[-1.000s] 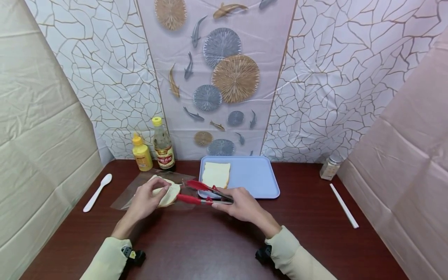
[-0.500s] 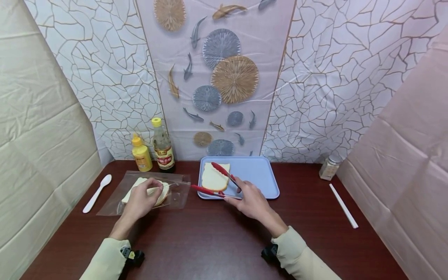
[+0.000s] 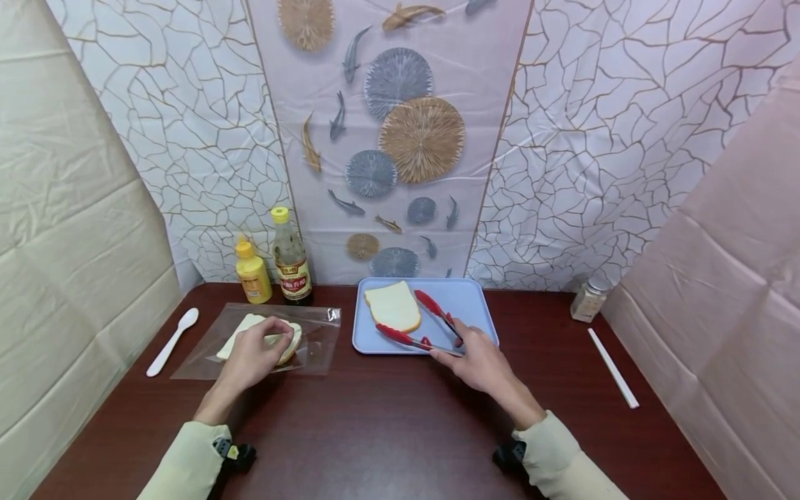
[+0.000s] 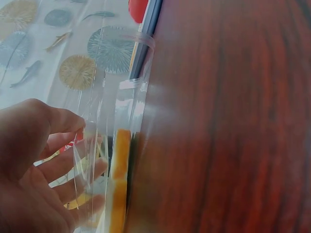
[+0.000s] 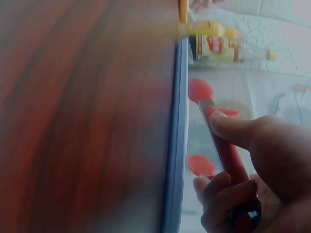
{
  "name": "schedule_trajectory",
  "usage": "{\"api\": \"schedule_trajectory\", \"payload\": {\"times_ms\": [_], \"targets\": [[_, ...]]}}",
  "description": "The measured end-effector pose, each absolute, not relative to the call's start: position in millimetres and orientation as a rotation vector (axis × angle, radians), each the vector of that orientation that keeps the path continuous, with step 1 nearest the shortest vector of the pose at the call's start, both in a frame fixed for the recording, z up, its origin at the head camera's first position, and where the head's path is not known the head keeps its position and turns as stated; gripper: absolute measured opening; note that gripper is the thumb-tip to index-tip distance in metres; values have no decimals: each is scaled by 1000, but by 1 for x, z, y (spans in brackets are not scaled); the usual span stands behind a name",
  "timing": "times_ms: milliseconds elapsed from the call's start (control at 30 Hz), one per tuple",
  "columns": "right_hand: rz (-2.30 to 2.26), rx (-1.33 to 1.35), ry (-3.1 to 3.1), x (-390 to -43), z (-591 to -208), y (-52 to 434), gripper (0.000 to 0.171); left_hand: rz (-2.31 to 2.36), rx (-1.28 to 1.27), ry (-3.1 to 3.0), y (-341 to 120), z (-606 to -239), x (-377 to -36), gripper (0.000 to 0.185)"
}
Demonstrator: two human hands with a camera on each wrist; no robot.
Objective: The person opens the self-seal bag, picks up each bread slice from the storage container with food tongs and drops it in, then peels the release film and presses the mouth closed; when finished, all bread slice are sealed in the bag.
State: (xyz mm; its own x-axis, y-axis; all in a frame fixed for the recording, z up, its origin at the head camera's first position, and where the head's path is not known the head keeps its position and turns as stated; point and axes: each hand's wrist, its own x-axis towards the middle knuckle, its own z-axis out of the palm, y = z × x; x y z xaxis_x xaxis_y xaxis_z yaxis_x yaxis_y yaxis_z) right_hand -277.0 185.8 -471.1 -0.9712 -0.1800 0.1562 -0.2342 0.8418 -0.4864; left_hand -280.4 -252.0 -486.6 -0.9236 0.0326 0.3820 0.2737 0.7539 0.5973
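Note:
My left hand (image 3: 253, 354) pinches the upper film of a clear plastic bag (image 3: 320, 347) between thumb and index finger. Bread (image 3: 236, 335) lies inside this bag, partly hidden under the hand; its crust (image 4: 120, 155) shows in the left wrist view. With my right hand (image 3: 484, 361) I grip metal tongs with red tips (image 3: 431, 303), their arms spread apart. The tips stand low over the blue tray (image 3: 459, 302), one to the right of a bread slice (image 3: 395, 307), the other at its front edge. That slice lies flat and slightly turned on the tray's left half.
Behind the bag stand a yellow squeeze bottle (image 3: 253, 274) and a sauce bottle (image 3: 292, 267) with a yellow cap. A white spoon (image 3: 171, 344) lies at the left. Toward the right are a glass shaker (image 3: 589, 300) and a white stick-like utensil (image 3: 614, 368).
My right hand has carried the tongs rightward from the bag to the tray. The slice on the tray has turned and shifted slightly. My left hand has drawn the bag a little left.

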Motion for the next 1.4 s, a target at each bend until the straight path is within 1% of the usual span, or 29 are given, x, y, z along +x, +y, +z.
{"api": "schedule_trajectory", "payload": {"times_ms": [133, 267, 600, 767, 1000, 1400], "targets": [[791, 294, -2933, -274, -471, 205, 90, -956, -223, -2616, -252, -487, -281, 5], [846, 283, -2939, -274, -472, 212, 89, -959, -221, -2626, -252, -486, -281, 4], [843, 252, -2948, -295, -470, 187, 86, -986, -236, -2627, -252, -484, -280, 6], [836, 250, -2958, -301, -471, 179, 89, -1021, -254, -2609, -254, -485, -279, 7], [832, 290, -2906, -303, -472, 183, 81, -1046, -268, -2579, -256, -485, -281, 7], [950, 299, -2906, -305, -477, 194, 82, -1080, -267, -2565, -255, -483, -280, 10]]}}
